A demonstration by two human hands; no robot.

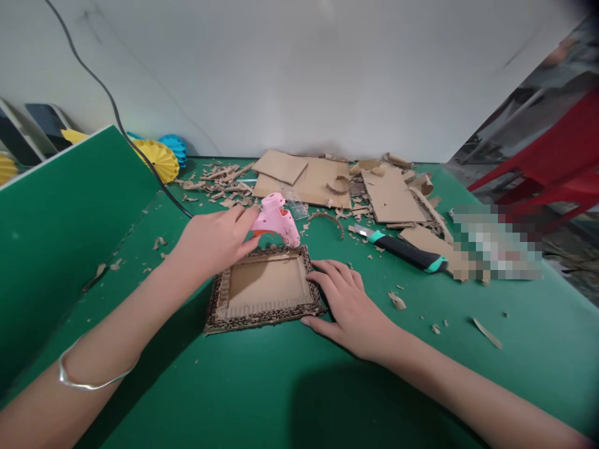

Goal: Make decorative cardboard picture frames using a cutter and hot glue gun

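My left hand (213,240) is closed round a pink glue gun (277,218), whose nozzle points down at the far right corner of a cardboard frame (262,290) lying on the green table. My right hand (349,305) lies flat with fingers spread, pressing the frame's right edge. A silver bangle (88,380) sits on my left forearm. The gun's black cable (140,153) runs up and away to the left.
A utility knife (402,248) with a black and teal handle lies right of the frame. Cardboard sheets (322,181) and scraps litter the table's back. A green board (60,231) stands at the left, paper fans (161,159) behind it. Red chairs (552,162) at right.
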